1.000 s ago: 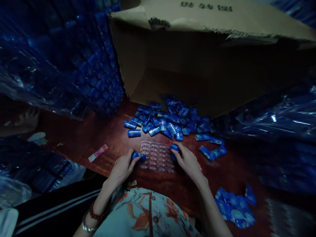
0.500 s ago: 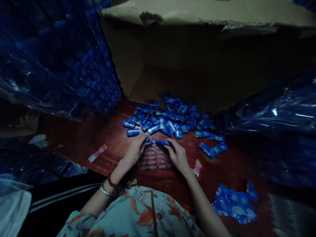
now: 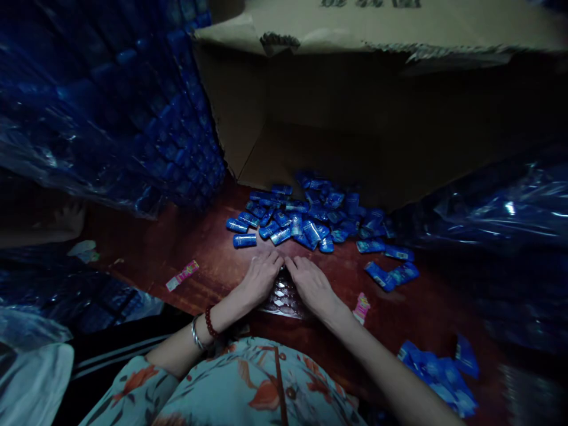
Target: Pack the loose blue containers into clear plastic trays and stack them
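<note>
A clear plastic blister tray [image 3: 281, 299] with rows of moulded pockets lies on the table in front of my body. My left hand [image 3: 262, 273] rests flat over its left part, fingers stretched forward. Over the right part lies my right hand [image 3: 310, 283], also flat, its fingertips close to those of my left hand. Whatever is under the palms and fingers is hidden. Just beyond my fingers sits a heap of small blue wrapped packs [image 3: 310, 216], with one pack [image 3: 244, 240] apart at its near left.
An open cardboard box [image 3: 231, 118] stands behind the heap. Blue packs in plastic film are stacked at left [image 3: 177, 136] and right [image 3: 488, 201]. Pink strips [image 3: 182, 276] and blue wrappers [image 3: 439, 376] lie on the red-brown table [image 3: 213, 242]. Another person's hand [image 3: 71, 219] is at far left.
Both hands have gone from pinching small blue pieces at the tray's far edge to lying flat over the tray. The blue pieces no longer show. The view has shifted slightly.
</note>
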Demonstrator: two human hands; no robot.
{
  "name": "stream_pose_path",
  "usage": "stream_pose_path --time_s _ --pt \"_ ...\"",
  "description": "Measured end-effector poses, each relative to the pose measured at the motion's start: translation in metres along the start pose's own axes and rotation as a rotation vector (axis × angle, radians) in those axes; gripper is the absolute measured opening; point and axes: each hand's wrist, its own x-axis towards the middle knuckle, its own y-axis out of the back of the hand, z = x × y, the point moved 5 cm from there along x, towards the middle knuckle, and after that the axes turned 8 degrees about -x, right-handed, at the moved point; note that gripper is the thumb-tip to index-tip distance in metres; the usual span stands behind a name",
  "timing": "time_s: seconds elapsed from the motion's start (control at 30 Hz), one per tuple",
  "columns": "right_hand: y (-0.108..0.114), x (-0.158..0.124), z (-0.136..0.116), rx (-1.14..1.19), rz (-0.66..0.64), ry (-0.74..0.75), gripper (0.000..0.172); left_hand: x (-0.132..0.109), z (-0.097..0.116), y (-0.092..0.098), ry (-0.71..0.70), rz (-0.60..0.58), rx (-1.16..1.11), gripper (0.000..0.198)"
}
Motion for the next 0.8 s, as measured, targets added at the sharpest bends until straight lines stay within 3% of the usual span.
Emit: stream_pose_path --time_s 0.13,0.27,0.33,0.4,0.5,0.57,0.67,0.8 --pt "0.001 -0.001 -0.004 -0.035 0.014 -0.008 0.042 -0.005 -0.004 -0.004 0.009 0.071 -0.051 0.042" --pt "0.007 -0.008 0.013 0.137 0.013 0.031 0.035 -0.017 -0.015 0.017 -0.069 0.147 -0.278 0.043" --pt "0.013 -0.005 0.030 0.285 0.054 0.033 0.034 -0.024 -0.034 0.034 -0.011 0.241 -0.394 0.041" --pt "0.018 0.007 0.045 0.361 0.112 0.003 0.036 -0.030 -0.062 0.050 0.139 0.393 -0.438 0.031" --pt "0.014 0.039 0.048 0.238 0.110 0.047 0.037 -0.030 -0.100 0.061 0.331 0.559 -0.384 0.028" --pt "0.006 0.060 0.037 0.086 0.077 0.133 0.037 -0.020 -0.113 0.057 0.364 0.527 -0.344 0.036" --pt "-0.004 0.082 0.023 -0.077 0.088 0.192 0.034 -0.002 -0.115 0.044 0.342 0.429 -0.291 0.039" --pt "-0.008 0.081 0.027 -0.054 0.126 0.185 0.031 -0.001 -0.104 0.031 0.281 0.440 -0.259 0.025"
